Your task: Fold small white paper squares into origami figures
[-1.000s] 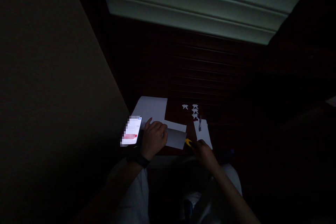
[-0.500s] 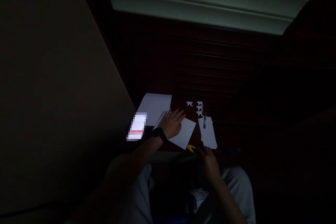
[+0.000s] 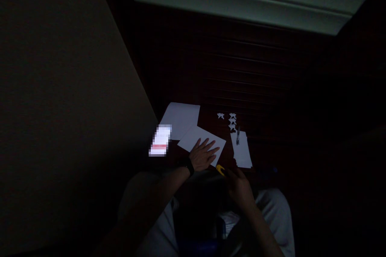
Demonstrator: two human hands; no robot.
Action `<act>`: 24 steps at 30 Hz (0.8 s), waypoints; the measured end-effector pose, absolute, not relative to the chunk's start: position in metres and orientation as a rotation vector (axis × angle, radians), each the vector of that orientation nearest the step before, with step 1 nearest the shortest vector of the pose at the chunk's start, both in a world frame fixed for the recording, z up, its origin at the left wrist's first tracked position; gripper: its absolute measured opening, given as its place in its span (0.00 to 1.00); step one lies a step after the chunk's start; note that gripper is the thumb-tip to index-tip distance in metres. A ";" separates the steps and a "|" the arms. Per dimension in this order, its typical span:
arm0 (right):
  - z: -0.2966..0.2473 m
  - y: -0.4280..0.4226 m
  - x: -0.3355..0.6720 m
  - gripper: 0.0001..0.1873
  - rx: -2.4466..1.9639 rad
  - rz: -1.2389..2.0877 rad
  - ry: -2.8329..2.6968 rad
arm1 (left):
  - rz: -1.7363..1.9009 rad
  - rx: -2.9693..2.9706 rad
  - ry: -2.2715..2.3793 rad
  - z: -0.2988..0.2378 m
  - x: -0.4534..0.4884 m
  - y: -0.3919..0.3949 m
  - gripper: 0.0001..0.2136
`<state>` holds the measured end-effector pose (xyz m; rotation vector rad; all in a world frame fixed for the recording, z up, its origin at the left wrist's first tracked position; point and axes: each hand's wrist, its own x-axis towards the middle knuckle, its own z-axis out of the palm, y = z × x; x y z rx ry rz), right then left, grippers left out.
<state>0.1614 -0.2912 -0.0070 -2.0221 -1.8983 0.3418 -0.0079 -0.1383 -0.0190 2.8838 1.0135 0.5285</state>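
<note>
Fingers spread, my left hand (image 3: 203, 156) lies flat on the near part of a white sheet of paper (image 3: 193, 138), a dark watch on its wrist. The sheet sits at an angle on the dark table and overlaps a larger white sheet (image 3: 182, 118) behind it. My right hand (image 3: 240, 186) is closed around a yellow-and-black utility knife (image 3: 220, 170), held at the table's front edge by the sheet's near corner. Its blade cannot be made out in the dim light.
A lit, blurred phone (image 3: 161, 140) lies at the left. Several small white paper cutouts (image 3: 232, 121) are at the back right. A pen (image 3: 238, 135) rests on a stack of white paper (image 3: 243, 152). A dark blue object (image 3: 274, 170) lies right of the stack.
My left hand has slid toward me over the sheet, whose left edge, raised or curled before, now lies flat. My right hand keeps its hold on the knife. The view has shifted slightly.
</note>
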 end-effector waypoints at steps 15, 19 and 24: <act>-0.009 -0.289 0.156 0.23 -2.036 0.342 -1.996 | 0.544 2.855 1.066 -0.025 -0.009 -0.141 0.21; -0.005 -0.289 0.156 0.24 -2.072 0.339 -2.014 | 0.546 2.856 1.066 -0.026 -0.009 -0.141 0.21; -0.004 -0.290 0.158 0.24 -2.078 0.312 -2.033 | 0.540 2.860 1.082 -0.027 -0.008 -0.141 0.21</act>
